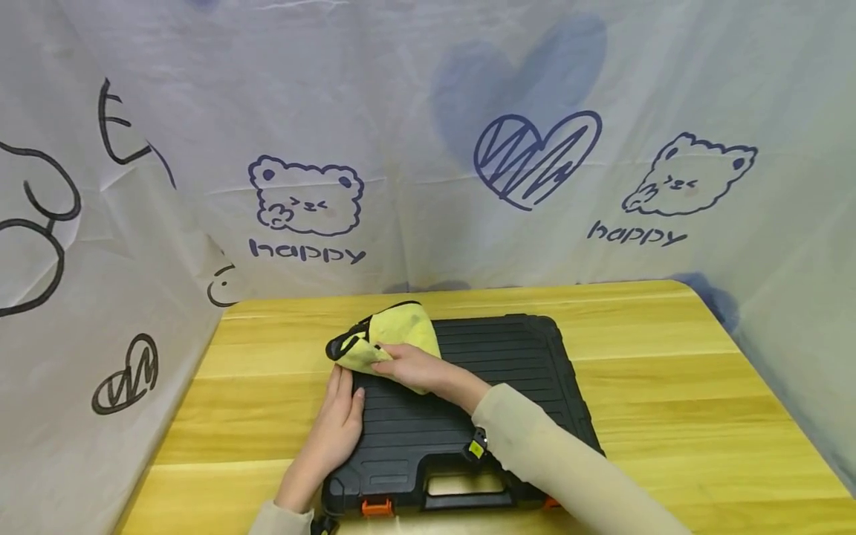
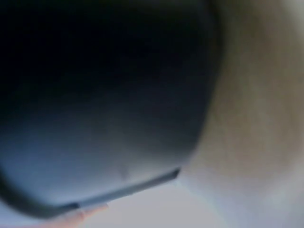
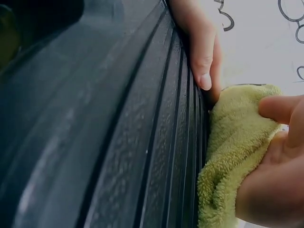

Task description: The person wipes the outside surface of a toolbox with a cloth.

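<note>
A black ribbed plastic carrying case (image 1: 414, 423) lies flat on the table, its handle and orange latch (image 1: 377, 507) on the near side. My right hand (image 1: 414, 368) grips a yellow towel (image 1: 404, 327) with black edging at the case's far left corner. In the right wrist view the fuzzy towel (image 3: 240, 123) bunches between thumb and fingers against the ribbed lid (image 3: 156, 142). Along the left edge of the case rests my left hand (image 1: 339, 420), fingers extended, its fingertips close to the towel. The left wrist view is mostly a blurred dark surface.
The case stands on a yellow wood-grain table (image 1: 669, 386), with bare wood to its left and right. White sheets (image 1: 414, 148) with drawn hearts, bears and lettering hang behind the table and at both sides.
</note>
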Demonstrator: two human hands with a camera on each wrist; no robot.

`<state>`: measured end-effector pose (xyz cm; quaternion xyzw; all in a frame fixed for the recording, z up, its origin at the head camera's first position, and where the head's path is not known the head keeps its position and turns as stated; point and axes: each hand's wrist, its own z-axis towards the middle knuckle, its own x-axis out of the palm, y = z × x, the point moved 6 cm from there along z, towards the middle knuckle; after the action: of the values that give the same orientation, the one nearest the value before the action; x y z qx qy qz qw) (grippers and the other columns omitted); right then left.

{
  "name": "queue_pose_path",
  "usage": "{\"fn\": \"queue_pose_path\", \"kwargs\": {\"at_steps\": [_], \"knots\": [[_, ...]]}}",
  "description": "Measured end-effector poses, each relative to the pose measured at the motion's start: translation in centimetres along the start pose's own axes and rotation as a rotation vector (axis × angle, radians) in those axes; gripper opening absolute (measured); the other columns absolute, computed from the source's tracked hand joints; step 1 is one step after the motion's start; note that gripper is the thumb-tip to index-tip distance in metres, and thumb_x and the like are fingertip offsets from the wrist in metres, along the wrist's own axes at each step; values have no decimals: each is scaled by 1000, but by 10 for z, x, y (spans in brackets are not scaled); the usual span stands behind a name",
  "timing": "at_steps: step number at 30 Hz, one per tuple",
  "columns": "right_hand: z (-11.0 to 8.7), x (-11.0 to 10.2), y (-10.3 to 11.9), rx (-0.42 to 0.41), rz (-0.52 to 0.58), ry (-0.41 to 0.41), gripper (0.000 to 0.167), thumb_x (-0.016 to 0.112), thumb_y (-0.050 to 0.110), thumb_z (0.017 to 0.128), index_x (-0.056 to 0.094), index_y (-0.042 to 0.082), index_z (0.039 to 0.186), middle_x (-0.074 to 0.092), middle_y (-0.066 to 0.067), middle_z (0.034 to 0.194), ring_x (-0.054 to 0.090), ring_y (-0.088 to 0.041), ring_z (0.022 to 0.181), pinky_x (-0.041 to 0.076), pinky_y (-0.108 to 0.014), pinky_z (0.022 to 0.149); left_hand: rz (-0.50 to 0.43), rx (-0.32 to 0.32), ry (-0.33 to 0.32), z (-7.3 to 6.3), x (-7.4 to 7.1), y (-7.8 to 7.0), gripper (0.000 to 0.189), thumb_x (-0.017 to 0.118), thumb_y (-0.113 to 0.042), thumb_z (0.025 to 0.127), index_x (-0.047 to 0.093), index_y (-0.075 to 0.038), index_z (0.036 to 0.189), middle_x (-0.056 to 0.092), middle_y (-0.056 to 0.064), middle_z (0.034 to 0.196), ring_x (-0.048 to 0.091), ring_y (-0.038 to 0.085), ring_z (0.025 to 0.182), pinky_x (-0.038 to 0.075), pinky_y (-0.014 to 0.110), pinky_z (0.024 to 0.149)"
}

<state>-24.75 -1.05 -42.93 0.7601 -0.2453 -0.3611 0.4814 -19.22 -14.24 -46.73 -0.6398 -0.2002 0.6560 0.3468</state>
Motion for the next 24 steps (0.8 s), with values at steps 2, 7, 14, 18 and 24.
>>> {"fn": "queue_pose_path", "kwargs": {"at_steps": [2,7,14,18,24], "knots": [[-3,3,0,-10,2,43,49,48,26,105,41,14,153,29,-4,160,23,-22,148,22,-42,119,5,11,-6,-2,-1,0,59,33,-15,109,6,10,155,-1,30,161,5,42,148,17,58,116],[-13,4,-2,-23,37,96,42,47,26,106,50,20,147,44,0,152,35,-20,142,28,-41,116,-3,56,-29,-4,-2,-2,56,33,-11,108,9,7,156,4,28,162,11,41,148,21,58,115],[-27,5,-7,-13,66,113,38,49,27,105,55,23,143,54,4,141,44,-19,136,32,-42,113,-29,60,-61,-3,-4,-4,53,34,-6,106,17,8,155,18,29,157,22,42,145,27,57,113],[-39,9,-7,-13,38,125,42,50,28,105,50,23,147,41,2,154,31,-20,145,25,-44,117,-85,17,-60,-4,-5,-2,50,33,-8,107,23,6,154,28,29,151,29,41,141,29,56,112],[-58,17,-10,12,-5,126,48,50,33,104,43,24,151,24,5,162,1,-26,151,5,-52,120,-173,-27,-57,-5,-5,6,51,34,-2,104,24,9,152,23,31,155,23,43,144,21,57,115]]}}
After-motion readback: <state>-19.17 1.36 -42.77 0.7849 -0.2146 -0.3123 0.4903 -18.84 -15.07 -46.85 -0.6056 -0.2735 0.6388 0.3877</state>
